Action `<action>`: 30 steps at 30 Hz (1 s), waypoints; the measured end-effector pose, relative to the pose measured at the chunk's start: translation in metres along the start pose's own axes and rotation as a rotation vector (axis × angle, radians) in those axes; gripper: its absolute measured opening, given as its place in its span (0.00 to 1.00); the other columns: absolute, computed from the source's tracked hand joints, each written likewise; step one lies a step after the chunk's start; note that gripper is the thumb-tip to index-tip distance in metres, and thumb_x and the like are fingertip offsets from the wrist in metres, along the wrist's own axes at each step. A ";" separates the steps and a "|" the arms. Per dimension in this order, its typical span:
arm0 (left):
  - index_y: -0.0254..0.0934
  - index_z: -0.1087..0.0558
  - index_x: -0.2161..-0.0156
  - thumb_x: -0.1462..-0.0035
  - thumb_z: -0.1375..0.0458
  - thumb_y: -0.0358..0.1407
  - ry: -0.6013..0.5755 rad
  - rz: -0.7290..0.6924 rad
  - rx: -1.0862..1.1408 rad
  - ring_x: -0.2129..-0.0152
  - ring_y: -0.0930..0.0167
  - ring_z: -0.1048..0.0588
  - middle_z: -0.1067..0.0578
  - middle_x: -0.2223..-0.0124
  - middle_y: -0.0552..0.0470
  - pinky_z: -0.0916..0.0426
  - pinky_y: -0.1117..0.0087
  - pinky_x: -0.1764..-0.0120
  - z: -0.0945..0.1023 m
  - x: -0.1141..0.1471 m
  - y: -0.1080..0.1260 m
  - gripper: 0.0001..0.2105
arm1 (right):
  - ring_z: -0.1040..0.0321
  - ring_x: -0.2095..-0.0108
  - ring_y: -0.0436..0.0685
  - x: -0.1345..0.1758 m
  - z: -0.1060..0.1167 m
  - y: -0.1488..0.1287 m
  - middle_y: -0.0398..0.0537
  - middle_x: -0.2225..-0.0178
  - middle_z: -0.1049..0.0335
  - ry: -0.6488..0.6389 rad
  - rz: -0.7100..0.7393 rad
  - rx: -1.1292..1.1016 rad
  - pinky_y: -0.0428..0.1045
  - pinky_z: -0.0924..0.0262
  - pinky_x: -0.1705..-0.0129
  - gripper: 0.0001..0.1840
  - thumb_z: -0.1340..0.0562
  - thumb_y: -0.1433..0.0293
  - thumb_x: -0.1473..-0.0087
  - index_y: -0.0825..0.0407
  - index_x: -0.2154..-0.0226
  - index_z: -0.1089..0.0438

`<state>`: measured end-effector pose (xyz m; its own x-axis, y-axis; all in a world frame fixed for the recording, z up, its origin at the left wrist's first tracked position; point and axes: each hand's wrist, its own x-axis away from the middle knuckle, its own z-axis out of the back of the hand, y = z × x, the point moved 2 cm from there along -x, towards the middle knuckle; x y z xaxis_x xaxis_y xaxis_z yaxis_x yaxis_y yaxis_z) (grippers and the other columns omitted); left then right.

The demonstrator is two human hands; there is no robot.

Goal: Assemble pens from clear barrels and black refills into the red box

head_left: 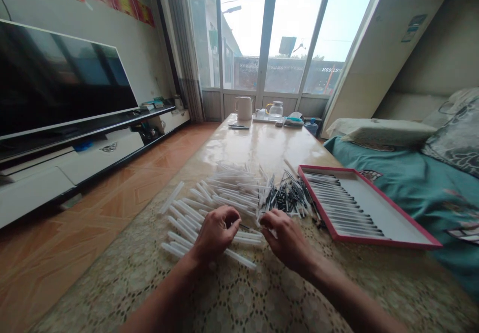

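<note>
My left hand (219, 229) is closed in a pinch over the near part of a pile of translucent white pen barrels (232, 195). From its fingertips a thin, dark pen refill (245, 227) points to the right. My right hand (282, 230) is also closed in a pinch, a short gap away, its fingers curled down. Something small and whitish shows at those fingers, too hidden to name. Just beyond the right hand lies a heap of black-and-clear pen parts (288, 195). Several barrels lie under and beside my left hand.
On the right, a red-rimmed shallow box (396, 213) holds a row of pens (342, 203). A patterned cover (239, 298) lies over the table. At its far end stand a pitcher (244, 108) and a glass teapot (276, 109). A sofa (374, 166) borders the right side.
</note>
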<state>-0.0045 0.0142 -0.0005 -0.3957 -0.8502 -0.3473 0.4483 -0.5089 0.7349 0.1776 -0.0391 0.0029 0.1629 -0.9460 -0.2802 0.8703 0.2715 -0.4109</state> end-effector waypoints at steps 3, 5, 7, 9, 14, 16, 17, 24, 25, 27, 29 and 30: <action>0.37 0.26 0.71 0.51 0.43 0.33 -0.190 -0.069 -0.119 0.73 0.70 0.30 0.28 0.70 0.51 0.35 0.70 0.68 -0.001 0.002 0.001 0.04 | 0.38 0.66 0.54 0.002 -0.006 -0.009 0.47 0.69 0.34 0.012 -0.062 0.107 0.46 0.46 0.63 0.09 0.46 0.77 0.45 0.52 0.70 0.33; 0.38 0.26 0.69 0.53 0.41 0.33 -0.271 -0.093 -0.189 0.70 0.68 0.30 0.28 0.67 0.51 0.35 0.69 0.66 -0.003 0.003 -0.001 0.04 | 0.38 0.65 0.54 0.001 -0.008 -0.008 0.47 0.70 0.34 0.023 -0.076 0.154 0.46 0.47 0.63 0.10 0.46 0.77 0.44 0.52 0.71 0.32; 0.38 0.25 0.67 0.54 0.40 0.32 -0.307 -0.109 -0.243 0.65 0.66 0.30 0.28 0.65 0.50 0.35 0.67 0.62 -0.004 0.003 -0.003 0.06 | 0.39 0.65 0.54 -0.001 -0.009 -0.007 0.46 0.70 0.33 0.006 -0.055 0.170 0.46 0.48 0.62 0.09 0.45 0.76 0.45 0.51 0.72 0.31; 0.39 0.25 0.65 0.52 0.41 0.32 -0.324 -0.120 -0.280 0.63 0.65 0.31 0.28 0.64 0.49 0.36 0.66 0.60 -0.005 0.004 -0.005 0.07 | 0.38 0.64 0.54 -0.002 -0.011 -0.008 0.46 0.69 0.32 -0.022 -0.020 0.181 0.46 0.48 0.62 0.09 0.44 0.75 0.44 0.51 0.71 0.30; 0.38 0.25 0.64 0.51 0.42 0.30 -0.338 -0.110 -0.313 0.62 0.65 0.31 0.29 0.63 0.49 0.36 0.66 0.60 -0.008 0.006 -0.004 0.07 | 0.37 0.63 0.56 -0.007 -0.016 -0.012 0.46 0.68 0.30 -0.083 0.019 0.261 0.48 0.50 0.61 0.10 0.43 0.72 0.43 0.49 0.70 0.27; 0.38 0.27 0.65 0.51 0.42 0.29 -0.341 -0.106 -0.316 0.62 0.66 0.31 0.29 0.63 0.49 0.36 0.67 0.60 -0.008 0.006 -0.003 0.06 | 0.36 0.63 0.56 -0.009 -0.017 -0.011 0.46 0.68 0.30 -0.096 0.005 0.289 0.48 0.50 0.62 0.09 0.43 0.73 0.44 0.49 0.71 0.28; 0.38 0.27 0.65 0.52 0.42 0.29 -0.342 -0.107 -0.317 0.62 0.66 0.32 0.29 0.62 0.49 0.36 0.67 0.60 -0.008 0.006 -0.002 0.06 | 0.36 0.64 0.56 -0.009 -0.017 -0.011 0.46 0.68 0.30 -0.098 -0.003 0.297 0.48 0.50 0.62 0.08 0.42 0.74 0.45 0.50 0.71 0.28; 0.37 0.29 0.63 0.53 0.44 0.24 -0.340 -0.122 -0.323 0.62 0.66 0.32 0.28 0.63 0.49 0.37 0.67 0.59 -0.010 0.007 -0.002 0.11 | 0.36 0.67 0.56 -0.007 -0.013 -0.006 0.46 0.71 0.31 -0.084 -0.004 0.361 0.48 0.50 0.65 0.07 0.43 0.76 0.48 0.51 0.73 0.31; 0.37 0.28 0.61 0.53 0.45 0.24 -0.338 -0.119 -0.321 0.61 0.66 0.32 0.28 0.61 0.49 0.37 0.67 0.58 -0.010 0.007 -0.002 0.13 | 0.36 0.67 0.56 -0.006 -0.012 -0.005 0.47 0.71 0.31 -0.073 -0.010 0.377 0.48 0.50 0.65 0.07 0.43 0.77 0.48 0.52 0.74 0.32; 0.38 0.28 0.61 0.52 0.45 0.24 -0.343 -0.115 -0.323 0.60 0.66 0.31 0.29 0.60 0.48 0.36 0.68 0.57 -0.010 0.008 -0.001 0.13 | 0.37 0.67 0.57 -0.004 -0.009 -0.004 0.48 0.70 0.31 -0.042 -0.020 0.390 0.49 0.50 0.65 0.06 0.43 0.77 0.50 0.53 0.74 0.33; 0.38 0.27 0.64 0.51 0.46 0.25 -0.346 -0.113 -0.329 0.62 0.68 0.30 0.30 0.61 0.49 0.36 0.69 0.59 -0.009 0.008 0.001 0.10 | 0.37 0.66 0.57 -0.002 -0.005 -0.002 0.49 0.70 0.32 -0.001 -0.024 0.350 0.49 0.49 0.65 0.05 0.43 0.77 0.50 0.53 0.74 0.35; 0.38 0.27 0.65 0.51 0.46 0.25 -0.339 -0.110 -0.332 0.63 0.68 0.30 0.30 0.62 0.49 0.36 0.69 0.60 -0.009 0.008 0.002 0.09 | 0.37 0.67 0.57 -0.001 -0.002 0.000 0.48 0.71 0.33 0.023 -0.029 0.305 0.48 0.49 0.66 0.05 0.43 0.77 0.50 0.53 0.74 0.36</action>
<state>0.0003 0.0054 -0.0068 -0.6693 -0.7249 -0.1627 0.5985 -0.6558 0.4601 0.1770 -0.0379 0.0017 0.1285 -0.9473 -0.2934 0.9744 0.1757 -0.1406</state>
